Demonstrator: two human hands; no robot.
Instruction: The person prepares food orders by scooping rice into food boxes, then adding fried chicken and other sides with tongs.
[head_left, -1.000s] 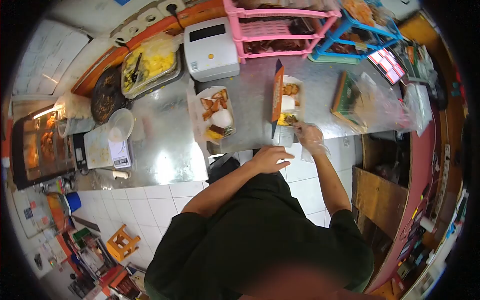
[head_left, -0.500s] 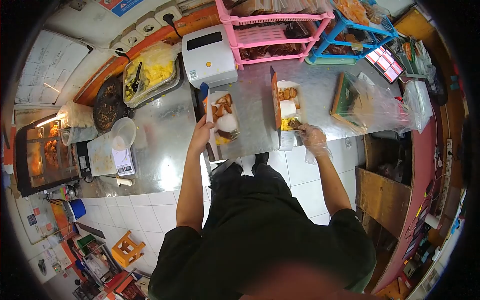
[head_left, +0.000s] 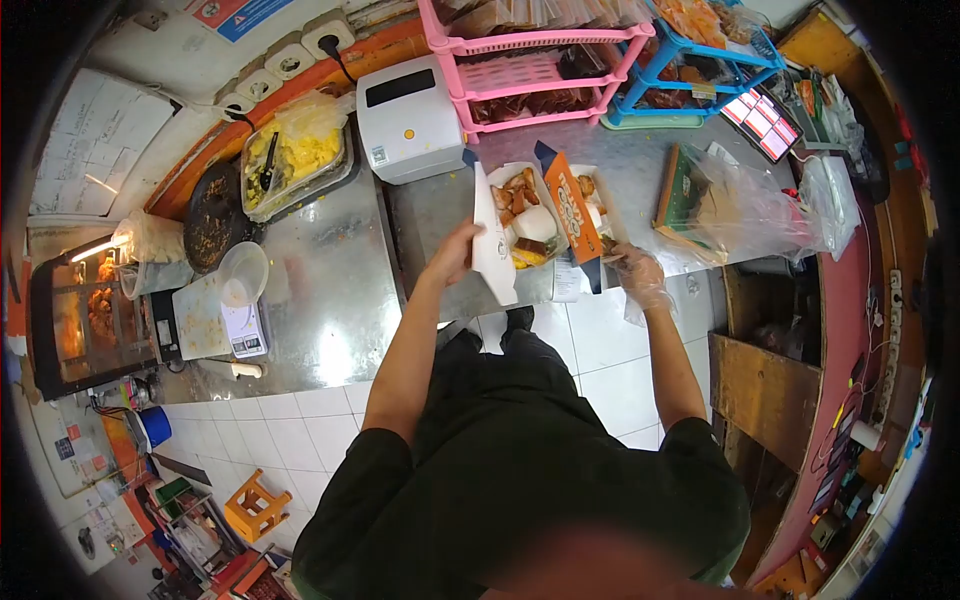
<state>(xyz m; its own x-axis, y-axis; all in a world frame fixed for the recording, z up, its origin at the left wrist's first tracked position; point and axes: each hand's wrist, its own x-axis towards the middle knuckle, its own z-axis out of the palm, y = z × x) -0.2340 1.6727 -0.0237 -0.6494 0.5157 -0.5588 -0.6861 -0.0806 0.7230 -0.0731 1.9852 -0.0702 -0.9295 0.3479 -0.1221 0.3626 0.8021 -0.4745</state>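
Observation:
Two open food boxes stand side by side on the metal counter (head_left: 430, 215). My left hand (head_left: 455, 255) is closed on the raised lid of the left box (head_left: 493, 240), which holds browned pieces, white rice and yellow food. The right box (head_left: 590, 205) has similar food, partly hidden behind its raised orange lid (head_left: 572, 210). In a clear plastic glove, my right hand (head_left: 640, 275) is at the front corner of the right box, its fingertips closed near the food; what they pinch is too small to make out. A paper slip (head_left: 566, 282) hangs at the counter edge.
Behind the boxes are a white printer (head_left: 412, 120) and pink (head_left: 540, 75) and blue racks (head_left: 690, 65). Left are a tray of yellow food (head_left: 298, 165), a dark pan (head_left: 213, 218) and a scale (head_left: 245, 325). Plastic bags (head_left: 745, 205) lie right.
My left hand has moved right with the left box, bringing it against the right box. The right box's lid now leans over more, showing its orange printed face.

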